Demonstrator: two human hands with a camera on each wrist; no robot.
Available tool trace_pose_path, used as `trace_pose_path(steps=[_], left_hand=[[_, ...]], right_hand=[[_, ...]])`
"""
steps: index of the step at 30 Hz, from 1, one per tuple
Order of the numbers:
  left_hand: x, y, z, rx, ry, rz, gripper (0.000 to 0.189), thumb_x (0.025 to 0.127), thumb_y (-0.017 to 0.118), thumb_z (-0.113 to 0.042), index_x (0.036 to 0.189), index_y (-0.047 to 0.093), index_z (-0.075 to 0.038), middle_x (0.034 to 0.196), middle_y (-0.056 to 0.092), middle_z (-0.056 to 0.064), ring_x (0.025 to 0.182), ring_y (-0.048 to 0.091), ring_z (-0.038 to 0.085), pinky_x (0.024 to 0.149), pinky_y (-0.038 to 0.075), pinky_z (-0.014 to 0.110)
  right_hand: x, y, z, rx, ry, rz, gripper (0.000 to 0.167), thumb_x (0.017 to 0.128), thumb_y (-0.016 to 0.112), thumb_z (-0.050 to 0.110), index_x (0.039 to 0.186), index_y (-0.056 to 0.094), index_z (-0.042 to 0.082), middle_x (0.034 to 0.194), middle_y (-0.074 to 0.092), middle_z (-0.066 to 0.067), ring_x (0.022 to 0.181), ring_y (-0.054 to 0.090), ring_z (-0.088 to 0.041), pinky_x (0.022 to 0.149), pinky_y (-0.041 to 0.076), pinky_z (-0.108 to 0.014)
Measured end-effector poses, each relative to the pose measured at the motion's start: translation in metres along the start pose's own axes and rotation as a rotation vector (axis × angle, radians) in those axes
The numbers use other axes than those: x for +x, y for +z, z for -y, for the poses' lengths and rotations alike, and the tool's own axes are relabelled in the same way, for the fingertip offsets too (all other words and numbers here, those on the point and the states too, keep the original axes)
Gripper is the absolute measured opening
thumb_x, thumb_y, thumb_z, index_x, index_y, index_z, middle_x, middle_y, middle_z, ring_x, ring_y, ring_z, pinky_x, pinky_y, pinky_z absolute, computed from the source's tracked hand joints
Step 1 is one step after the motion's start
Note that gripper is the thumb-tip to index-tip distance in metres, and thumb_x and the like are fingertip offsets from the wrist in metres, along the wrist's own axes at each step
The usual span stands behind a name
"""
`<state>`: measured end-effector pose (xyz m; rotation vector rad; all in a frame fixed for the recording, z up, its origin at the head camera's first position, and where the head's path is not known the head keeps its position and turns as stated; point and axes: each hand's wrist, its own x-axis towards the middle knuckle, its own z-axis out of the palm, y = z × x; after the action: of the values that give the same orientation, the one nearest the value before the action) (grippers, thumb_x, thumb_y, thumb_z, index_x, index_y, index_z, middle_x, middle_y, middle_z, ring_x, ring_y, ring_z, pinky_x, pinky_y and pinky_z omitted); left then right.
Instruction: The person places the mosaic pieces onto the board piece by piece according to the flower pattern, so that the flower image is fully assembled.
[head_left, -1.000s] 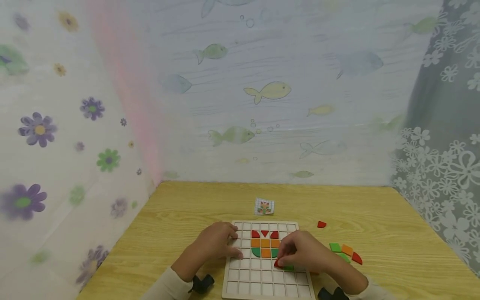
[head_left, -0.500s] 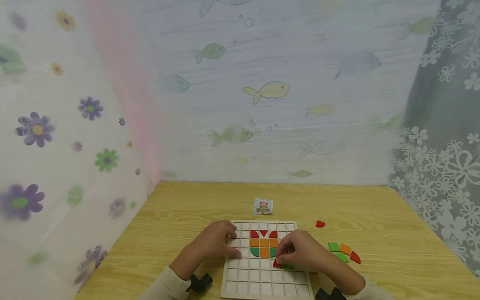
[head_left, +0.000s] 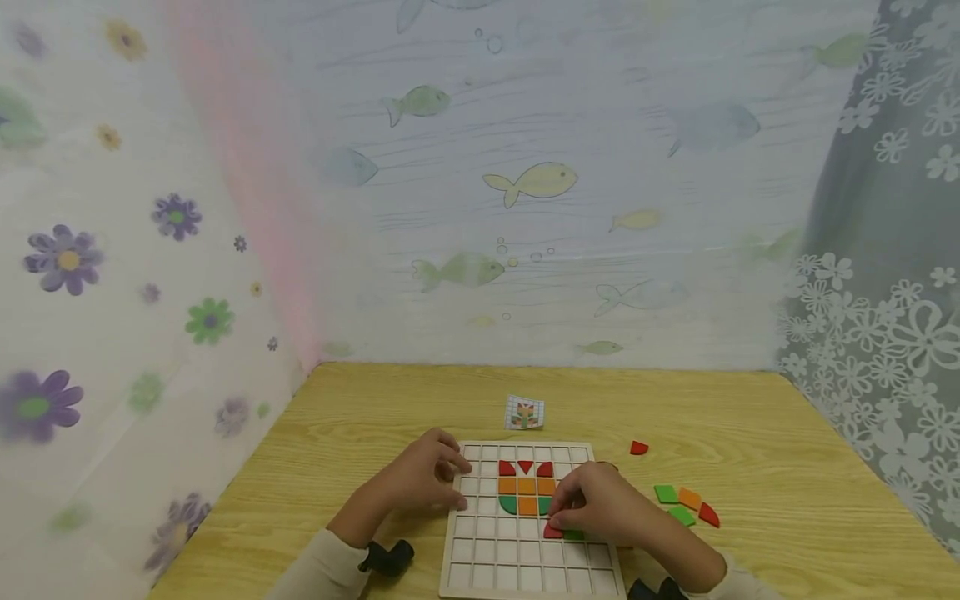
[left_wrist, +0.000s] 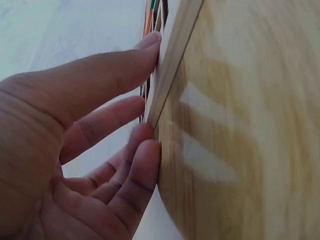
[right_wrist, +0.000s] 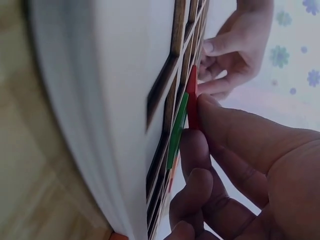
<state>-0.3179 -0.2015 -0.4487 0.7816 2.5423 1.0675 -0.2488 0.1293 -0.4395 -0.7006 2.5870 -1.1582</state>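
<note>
Shifted outward since half a second ago, the left hand (head_left: 408, 479) sits at the left edge of the grid board (head_left: 484, 550), thumb on its rim, fingers loosely bent and spread, grasping no piece. Over the board's right side, the right hand (head_left: 603, 504) reaches palm down, thumb and forefinger pinching a red piece (head_left: 552, 531). Cells farther up hold two red quarter-rounds, a red triangle (head_left: 526, 467), four orange squares (head_left: 527, 486) and two dark green quarter-rounds (head_left: 508, 505). That pinched piece lies at its fingertips, just left of a green piece (head_left: 573, 536) (whether it is fully seated, I cannot tell)
</note>
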Motion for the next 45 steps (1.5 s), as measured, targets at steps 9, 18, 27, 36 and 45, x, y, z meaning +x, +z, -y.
trace_pose_path(steps=[9,18,27,36,45], left_hand=[[0.003,-0.001,0.004,0.003,0.019,0.015,0.037,0.082,0.09,-0.03,0.114,0.078,-0.018,0.095,0.064,0.0,0.079,0.056,0.015,0.068,0.05,0.028],[0.004,-0.001,0.008,-0.038,0.009,0.027,0.037,0.084,0.089,-0.031,0.117,0.077,-0.019,0.099,0.064,0.0,0.082,0.057,0.015,0.07,0.05,0.028],[0.004,-0.002,0.007,-0.084,-0.004,0.049,0.037,0.084,0.089,-0.028,0.117,0.076,-0.018,0.099,0.062,0.005,0.082,0.054,0.017,0.069,0.047,0.029],[0.004,-0.002,0.01,-0.075,0.011,0.047,0.037,0.086,0.087,-0.03,0.118,0.076,-0.019,0.1,0.063,0.002,0.082,0.055,0.015,0.069,0.049,0.028],[0.002,-0.001,0.017,-0.104,0.029,0.034,0.035,0.086,0.087,-0.031,0.117,0.076,-0.019,0.098,0.064,0.002,0.081,0.056,0.014,0.07,0.05,0.027]], right_hand=[[0.001,0.002,0.001,-0.007,-0.005,0.003,0.01,0.09,0.083,0.024,0.081,0.078,0.024,0.078,0.071,0.012,0.072,0.056,-0.006,0.062,0.048,-0.025],[0.001,0.002,-0.001,0.009,0.025,0.027,0.01,0.09,0.083,0.025,0.083,0.076,0.024,0.077,0.069,0.011,0.072,0.058,-0.008,0.063,0.049,-0.026],[0.001,0.001,0.0,0.017,0.022,0.038,0.009,0.09,0.082,0.026,0.084,0.076,0.023,0.079,0.07,0.011,0.073,0.06,-0.009,0.064,0.05,-0.026],[-0.002,-0.003,0.0,0.027,0.025,0.035,0.008,0.093,0.079,0.027,0.086,0.077,0.024,0.082,0.07,0.01,0.075,0.059,-0.009,0.065,0.05,-0.027],[-0.006,-0.017,0.001,-0.017,-0.014,-0.005,0.007,0.095,0.077,0.026,0.089,0.078,0.021,0.083,0.071,0.011,0.069,0.058,-0.009,0.062,0.049,-0.026]])
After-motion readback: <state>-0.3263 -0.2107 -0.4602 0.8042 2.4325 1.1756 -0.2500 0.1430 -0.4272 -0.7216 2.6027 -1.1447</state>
